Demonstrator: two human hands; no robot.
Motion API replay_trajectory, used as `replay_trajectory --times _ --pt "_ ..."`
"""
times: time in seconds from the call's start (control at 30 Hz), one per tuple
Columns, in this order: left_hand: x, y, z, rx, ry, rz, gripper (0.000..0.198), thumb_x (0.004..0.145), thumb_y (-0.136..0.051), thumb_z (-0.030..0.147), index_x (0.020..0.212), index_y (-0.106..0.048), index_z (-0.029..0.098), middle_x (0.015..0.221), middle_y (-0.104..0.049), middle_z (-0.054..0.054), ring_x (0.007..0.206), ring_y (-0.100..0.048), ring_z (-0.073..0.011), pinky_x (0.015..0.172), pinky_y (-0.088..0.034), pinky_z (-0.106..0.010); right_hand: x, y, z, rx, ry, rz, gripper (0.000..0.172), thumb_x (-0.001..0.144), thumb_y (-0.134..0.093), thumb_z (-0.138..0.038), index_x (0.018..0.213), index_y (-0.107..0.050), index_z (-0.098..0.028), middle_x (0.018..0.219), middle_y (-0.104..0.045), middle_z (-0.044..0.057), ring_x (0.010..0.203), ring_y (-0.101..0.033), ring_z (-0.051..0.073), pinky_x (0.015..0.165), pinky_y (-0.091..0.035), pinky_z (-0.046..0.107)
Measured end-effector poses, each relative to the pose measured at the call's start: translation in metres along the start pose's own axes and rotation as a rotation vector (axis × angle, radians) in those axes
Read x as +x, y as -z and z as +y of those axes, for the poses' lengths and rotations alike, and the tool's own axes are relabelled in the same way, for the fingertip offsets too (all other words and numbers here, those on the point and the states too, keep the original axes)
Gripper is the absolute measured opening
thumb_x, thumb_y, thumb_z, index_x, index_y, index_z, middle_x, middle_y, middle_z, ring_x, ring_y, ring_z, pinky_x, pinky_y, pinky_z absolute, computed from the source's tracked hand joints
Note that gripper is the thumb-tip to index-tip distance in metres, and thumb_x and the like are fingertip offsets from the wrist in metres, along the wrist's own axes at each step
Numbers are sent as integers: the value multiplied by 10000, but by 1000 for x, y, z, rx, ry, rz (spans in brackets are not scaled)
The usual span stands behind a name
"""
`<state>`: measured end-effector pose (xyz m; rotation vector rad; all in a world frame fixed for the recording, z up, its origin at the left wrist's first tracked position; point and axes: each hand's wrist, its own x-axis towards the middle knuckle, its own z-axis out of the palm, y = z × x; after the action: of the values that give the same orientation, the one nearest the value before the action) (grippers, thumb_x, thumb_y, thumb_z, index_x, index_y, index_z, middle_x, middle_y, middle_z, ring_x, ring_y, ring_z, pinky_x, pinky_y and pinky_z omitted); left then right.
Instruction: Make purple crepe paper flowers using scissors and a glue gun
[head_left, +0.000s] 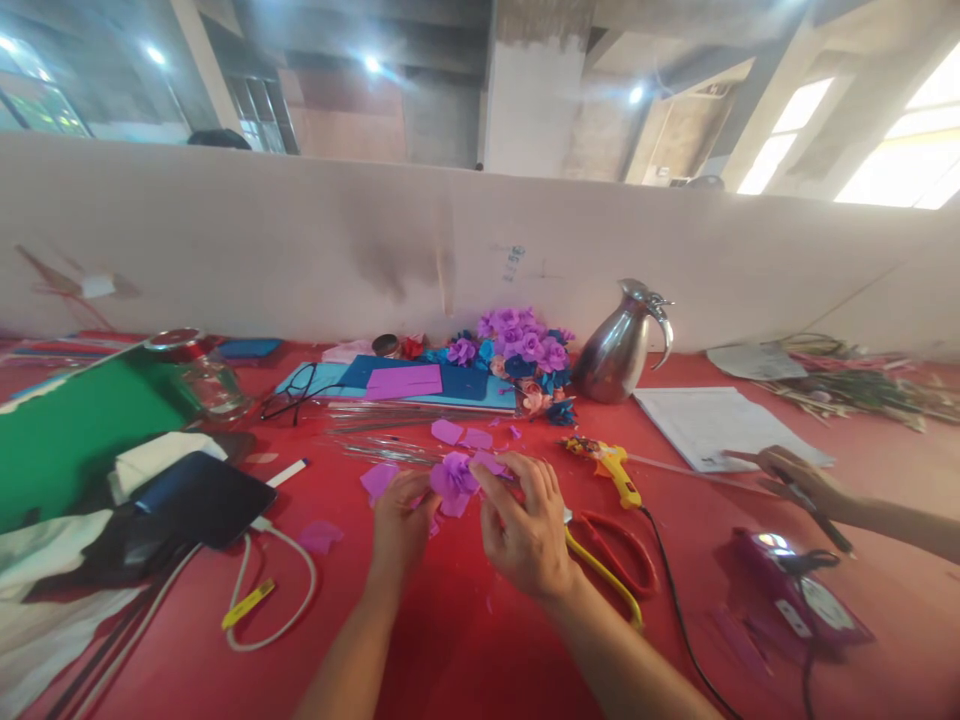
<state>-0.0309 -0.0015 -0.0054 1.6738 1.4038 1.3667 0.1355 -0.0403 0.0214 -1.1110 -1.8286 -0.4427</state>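
Note:
A purple paper flower is held up between my two hands, just above the red table. My left hand pinches it low on its left side, with the fingertips partly hidden behind the petals. On the other side, the thumb and fingers of my right hand close on its outer petals. Loose purple petals lie on the table just beyond the flower. Beside my right wrist are scissors with red and yellow handles. Farther right lies a yellow glue gun.
Another person's hand holds a pen over papers at the right. A steel jug stands behind, beside a pile of finished paper flowers. A purple power strip is front right; a black phone and white cable lie left.

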Motion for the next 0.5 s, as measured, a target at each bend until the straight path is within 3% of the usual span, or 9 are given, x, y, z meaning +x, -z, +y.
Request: replay_trajectory --times 0.2,0.5 --pt "0 2 5 -29 13 4 197 720 -585 292 626 -740 216 674 -673 -36 705 -604 -202 638 -505 -292 3 1 -1 8 -4 16 433 826 -524 -83 1229 -607 -221 1129 -568 106 979 -550 233 835 -469 400" --pt "1 1 1 -73 79 12 144 691 -602 267 658 -732 214 500 -584 11 547 -583 -173 503 -461 -251 5 1 -4 22 -1 36 456 821 -495 -98 1235 -609 -251 1087 -573 94 951 -551 215 821 -473 382"
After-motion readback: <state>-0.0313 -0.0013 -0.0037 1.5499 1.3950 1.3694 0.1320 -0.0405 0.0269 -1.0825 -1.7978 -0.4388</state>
